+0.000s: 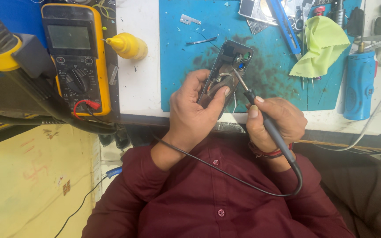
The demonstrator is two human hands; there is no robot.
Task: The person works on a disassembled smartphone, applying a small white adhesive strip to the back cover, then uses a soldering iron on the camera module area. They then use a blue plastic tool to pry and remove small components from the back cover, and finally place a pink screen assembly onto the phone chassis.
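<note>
- Nearest the lens, we are looking down over our maroon shirt [208,194], with a black cable [225,174] crossing it toward the right wrist.
- Far left, we are seeing a yellow multimeter [78,57] and a yellow bottle [126,45], both well apart from the hands.
- Our left hand [195,112] is clamping the opened phone [225,72] at its near end, thumb pressing on its inside.
- We are holding the phone with its long axis running away from us and leaning right, over the blue mat [190,53].
- Our right hand [278,121] is gripping the soldering iron [261,114]; its tip is slanting up-left onto the phone's middle, just beside the left thumb.
- Farther right, a green cloth [323,46] and a blue cylinder [359,83] are lying clear of us.
</note>
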